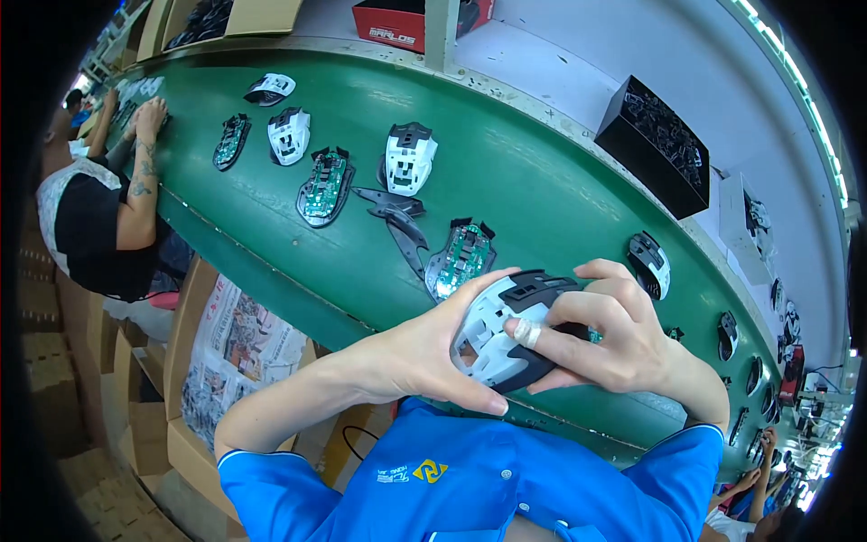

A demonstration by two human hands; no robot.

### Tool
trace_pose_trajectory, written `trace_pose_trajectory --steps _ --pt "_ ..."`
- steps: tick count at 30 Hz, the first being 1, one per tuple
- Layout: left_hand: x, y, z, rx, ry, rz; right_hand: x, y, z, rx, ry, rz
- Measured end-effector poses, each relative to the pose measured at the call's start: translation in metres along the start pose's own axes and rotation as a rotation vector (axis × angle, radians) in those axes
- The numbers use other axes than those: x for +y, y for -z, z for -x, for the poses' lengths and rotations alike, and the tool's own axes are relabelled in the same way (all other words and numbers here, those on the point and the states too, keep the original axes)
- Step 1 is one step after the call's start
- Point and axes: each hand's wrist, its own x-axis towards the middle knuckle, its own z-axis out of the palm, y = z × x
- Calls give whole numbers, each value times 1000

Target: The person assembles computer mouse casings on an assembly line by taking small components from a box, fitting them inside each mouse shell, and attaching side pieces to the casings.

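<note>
A white and black computer mouse shell (488, 327) is held tilted above the bench's near edge. My left hand (433, 357) grips its left side, thumb below and fingers behind. My right hand (619, 330) is closed on the right side, with a white-wrapped finger pressing on the top cover. What lies under those fingers is hidden. Just beyond the shell lies a mouse base with a green circuit board (462, 257). Dark curved plastic side pieces (397, 217) lie to its left.
The green bench (533, 208) holds another white mouse cover (411, 158), another circuit-board base (325, 188) and a mouse shell (648, 264) at right. A black box of small parts (657, 144) stands on the back shelf. A co-worker (108, 208) sits at far left; a newspaper-lined carton (185, 361) stands below.
</note>
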Motion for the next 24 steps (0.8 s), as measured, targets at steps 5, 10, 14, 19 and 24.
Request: trace_pose_trajectory --steps 5,10,14,19,24 --pt "-6 -18 3 121 -123 -146 -11 5 7 34 -10 73" --pt "-11 -22 5 154 -175 -247 -19 12 9 58 -86 30" --pt "-14 -22 8 240 -185 -271 -10 26 11 55 -273 -259" --pt "-17 -25 3 240 -207 -355 -9 28 24 168 -466 -483" --pt "-17 -29 6 329 -351 -724 -4 23 31 229 -555 -625"
